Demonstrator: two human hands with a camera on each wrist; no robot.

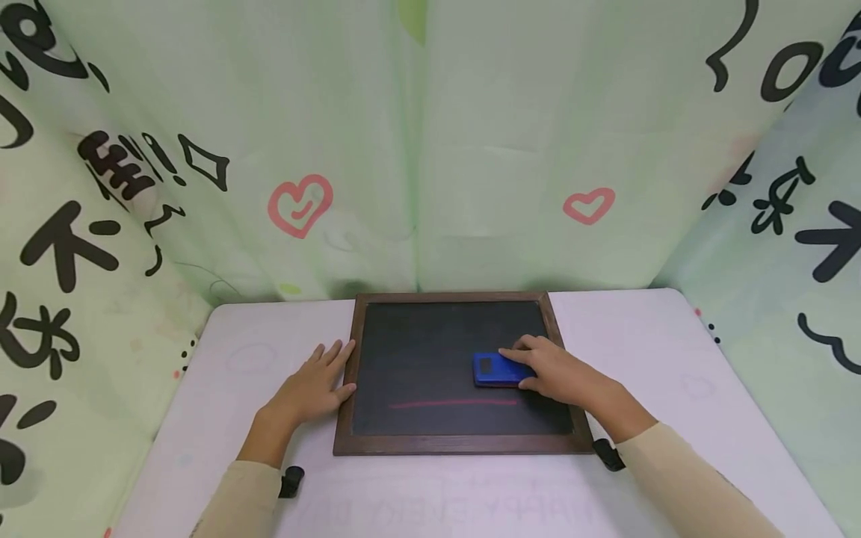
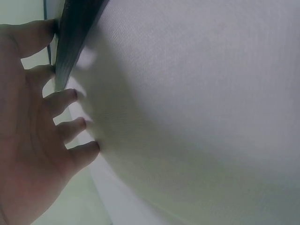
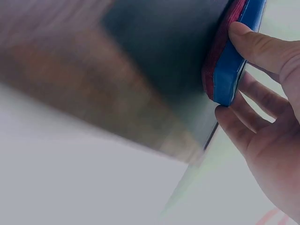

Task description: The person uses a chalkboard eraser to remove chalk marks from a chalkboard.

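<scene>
A wood-framed chalkboard point(image 1: 430, 329) lies on the white table, with one pink chalk line point(image 1: 454, 403) across its lower part. My right hand point(image 1: 554, 370) grips a blue eraser point(image 1: 494, 370) on the board, right of centre and above the line. In the right wrist view the thumb and fingers pinch the sides of the eraser point(image 3: 229, 70), and its dark red felt faces the board. My left hand point(image 1: 312, 388) rests at the frame's left edge, fingers spread. The left wrist view shows its thumb and forefinger against the frame point(image 2: 77, 42), the other fingertips on the table.
The white table point(image 1: 403, 497) extends around the board on its left, right and near sides. A pale green curtain point(image 1: 484, 149) with black characters and pink hearts hangs behind the table and along both sides. Dark wrist devices point(image 1: 292, 482) show at both sleeves.
</scene>
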